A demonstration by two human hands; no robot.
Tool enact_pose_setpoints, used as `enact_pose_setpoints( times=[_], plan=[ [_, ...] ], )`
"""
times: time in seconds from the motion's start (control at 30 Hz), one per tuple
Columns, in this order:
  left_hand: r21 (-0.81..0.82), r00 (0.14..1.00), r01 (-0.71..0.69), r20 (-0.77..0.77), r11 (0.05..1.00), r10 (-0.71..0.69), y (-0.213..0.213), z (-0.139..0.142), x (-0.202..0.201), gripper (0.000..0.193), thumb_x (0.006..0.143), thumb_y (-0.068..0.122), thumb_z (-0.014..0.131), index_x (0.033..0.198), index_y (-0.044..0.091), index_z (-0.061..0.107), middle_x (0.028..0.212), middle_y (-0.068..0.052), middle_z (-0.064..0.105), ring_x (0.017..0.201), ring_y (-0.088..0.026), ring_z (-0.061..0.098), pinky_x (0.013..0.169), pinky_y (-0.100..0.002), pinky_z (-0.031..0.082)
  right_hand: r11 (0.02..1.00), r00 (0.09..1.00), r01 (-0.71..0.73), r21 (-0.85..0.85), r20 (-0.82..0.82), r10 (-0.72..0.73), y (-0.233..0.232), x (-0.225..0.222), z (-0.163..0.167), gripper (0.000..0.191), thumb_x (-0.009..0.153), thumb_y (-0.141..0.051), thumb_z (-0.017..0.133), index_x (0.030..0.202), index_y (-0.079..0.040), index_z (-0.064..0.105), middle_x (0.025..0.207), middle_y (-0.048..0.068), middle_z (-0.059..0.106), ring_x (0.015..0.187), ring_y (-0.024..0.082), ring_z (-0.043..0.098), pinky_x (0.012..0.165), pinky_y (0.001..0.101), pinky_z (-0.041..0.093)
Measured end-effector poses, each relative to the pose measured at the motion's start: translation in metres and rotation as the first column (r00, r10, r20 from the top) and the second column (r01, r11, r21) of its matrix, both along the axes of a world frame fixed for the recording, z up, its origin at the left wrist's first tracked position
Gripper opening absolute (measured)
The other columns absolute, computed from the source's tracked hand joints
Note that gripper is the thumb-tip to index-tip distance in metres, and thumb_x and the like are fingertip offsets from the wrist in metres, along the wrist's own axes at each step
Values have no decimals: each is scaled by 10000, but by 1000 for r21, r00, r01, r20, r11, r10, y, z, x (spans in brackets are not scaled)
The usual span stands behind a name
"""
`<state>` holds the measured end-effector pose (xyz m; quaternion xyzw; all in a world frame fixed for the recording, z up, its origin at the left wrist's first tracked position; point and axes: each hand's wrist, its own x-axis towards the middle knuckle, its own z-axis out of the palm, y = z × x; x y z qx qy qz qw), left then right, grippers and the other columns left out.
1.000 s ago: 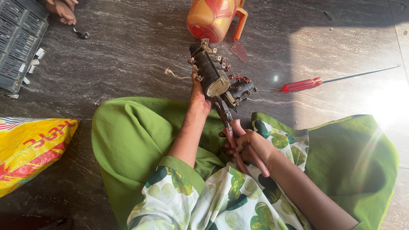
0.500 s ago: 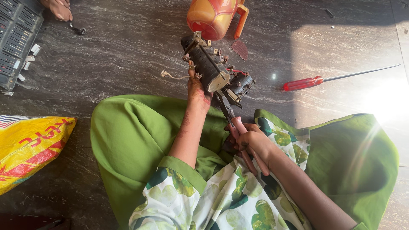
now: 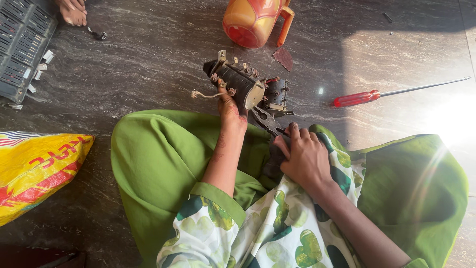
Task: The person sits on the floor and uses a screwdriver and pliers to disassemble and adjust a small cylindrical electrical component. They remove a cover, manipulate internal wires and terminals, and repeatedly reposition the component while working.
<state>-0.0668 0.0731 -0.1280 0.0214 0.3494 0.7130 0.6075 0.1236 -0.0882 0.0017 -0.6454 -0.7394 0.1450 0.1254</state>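
Observation:
My left hand (image 3: pixel 230 106) grips a dark cylindrical electrical part (image 3: pixel 237 83) with metal terminals and a loose white wire, holding it tilted just above the floor in front of my knees. My right hand (image 3: pixel 303 155) is closed around the handles of a pair of pliers (image 3: pixel 267 121). The plier jaws reach up to a second black part (image 3: pixel 276 93) with red wires, right beside the cylinder. Both forearms rest over my green-clothed lap.
A red-handled screwdriver (image 3: pixel 369 94) lies on the dark stone floor to the right. An orange plastic jug (image 3: pixel 254 21) stands at the top, a red shard (image 3: pixel 284 58) beside it. A yellow bag (image 3: pixel 37 168) lies left, a black grille (image 3: pixel 22 44) top left, another person's foot (image 3: pixel 73 11) nearby.
The view has shifted, so everything sits lower in the frame. My right hand has slid down the plier handles toward my lap, and the cylindrical part is tilted a little more.

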Motion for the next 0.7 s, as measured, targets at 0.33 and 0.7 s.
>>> enact_pose_setpoints(
  times=[0.33,0.7],
  plan=[
    [-158,992,89,104,983,-73,2,1,-1,851,807,766,616,1447,208,553,1442,24,617,1320,-171,583,1117,-394,466,996,958,-55,71,-277,73,2,13,-9,558,798,-88,745,1308,15,543,1110,219,660,1061,412,630,905,468,507],
    [-55,981,81,178,995,-70,8,-2,-9,814,875,780,473,1435,196,559,1472,20,579,1353,-182,541,1102,-400,453,788,606,-217,-575,-713,-354,6,37,-17,676,695,-33,635,1357,69,545,1171,208,698,950,279,603,783,367,461]
  ],
)
